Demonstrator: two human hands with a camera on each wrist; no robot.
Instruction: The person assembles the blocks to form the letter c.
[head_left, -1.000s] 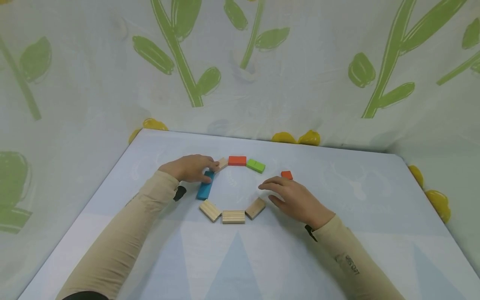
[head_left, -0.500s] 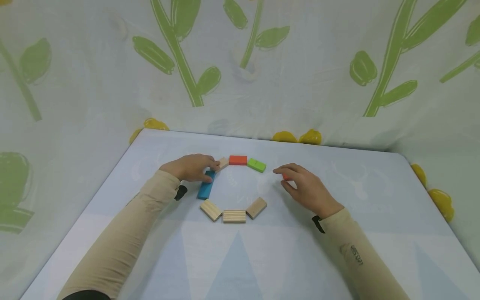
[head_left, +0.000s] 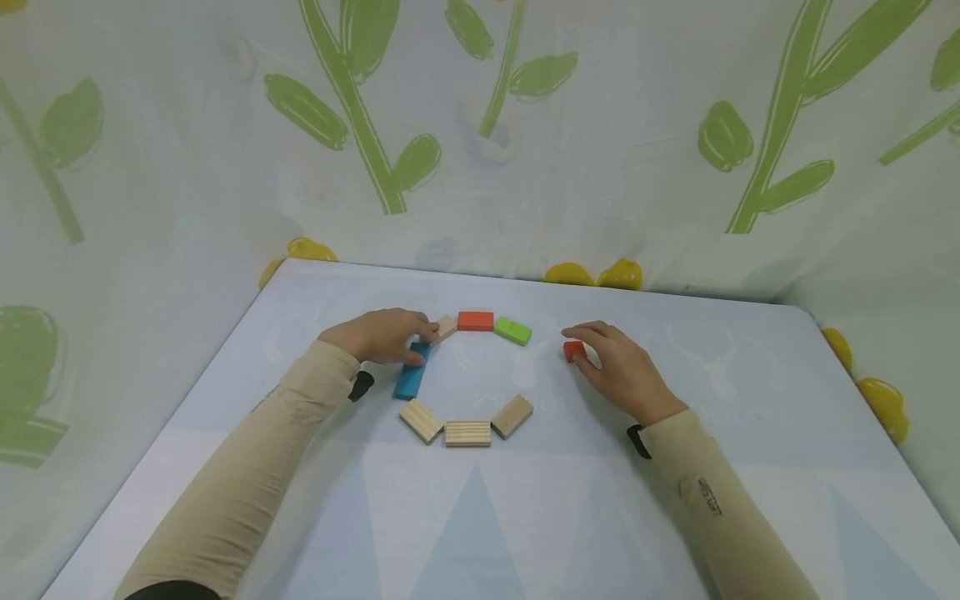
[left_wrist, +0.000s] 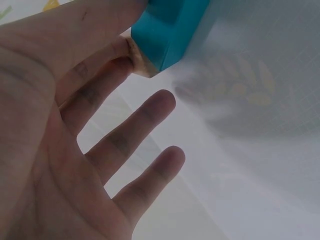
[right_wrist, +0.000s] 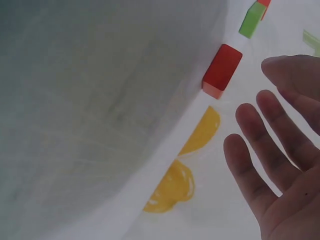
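My left hand [head_left: 382, 335] is at the far left of a ring of blocks. Its thumb lies against the far end of a blue block [head_left: 412, 372], its index finger over a plain wooden block [head_left: 447, 326] beside it. In the left wrist view the thumb meets the blue block [left_wrist: 167, 30], while two lower fingers stretch out free. To the right, my right hand [head_left: 618, 364] hovers around a small red block [head_left: 573, 350], thumb and fingers parted. The right wrist view shows that red block [right_wrist: 222, 70] in a gap from the extended fingertips.
A red block [head_left: 476, 322] and a green block [head_left: 513, 331] continue the ring's far side. Its near side has three plain wooden blocks, with one [head_left: 468, 433] in the middle. The white printed table [head_left: 675, 517] meets a leaf-patterned wall behind.
My right hand has moved right and away from me, from the ring's right side to the small red block. The left hand has stayed in place.
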